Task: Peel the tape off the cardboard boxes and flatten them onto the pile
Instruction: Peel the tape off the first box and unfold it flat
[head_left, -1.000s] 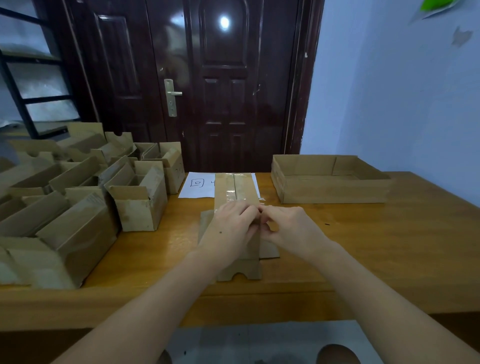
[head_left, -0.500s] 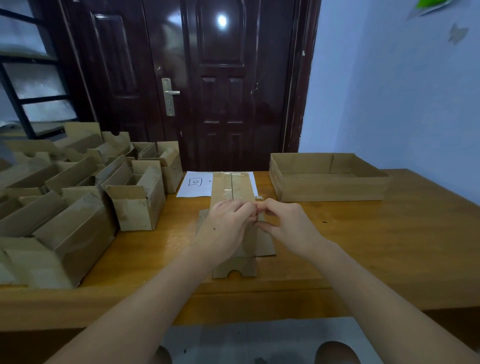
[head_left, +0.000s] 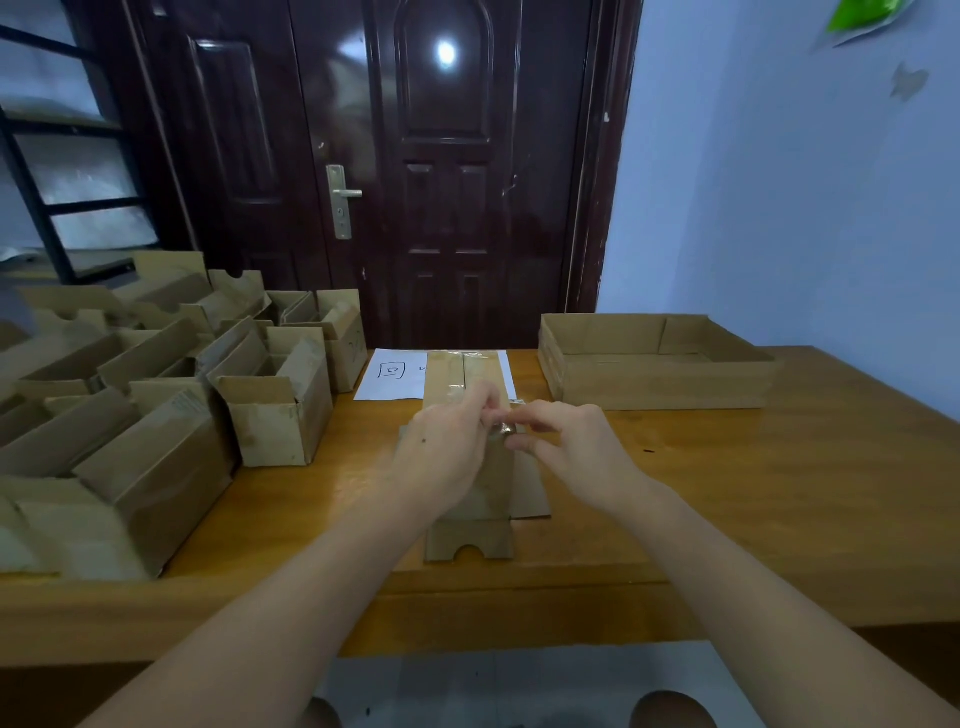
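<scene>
Lying flat near the middle of the wooden tabletop (head_left: 727, 493) is a flattened cardboard box (head_left: 470, 540), its near flap with a half-round notch reaching toward the front edge and its far end overlapping a white paper sheet (head_left: 387, 374). Glossy clear tape (head_left: 457, 387) is running along its center seam. Open brown boxes (head_left: 156, 415) are crowding the left side, and a shallow cardboard tray (head_left: 654, 364) is sitting at the right rear, leaving bare wood to the right. The left hand (head_left: 447, 452) and right hand (head_left: 569, 447) are meeting above the box, fingertips pinching a crumpled bit of tape between them.
</scene>
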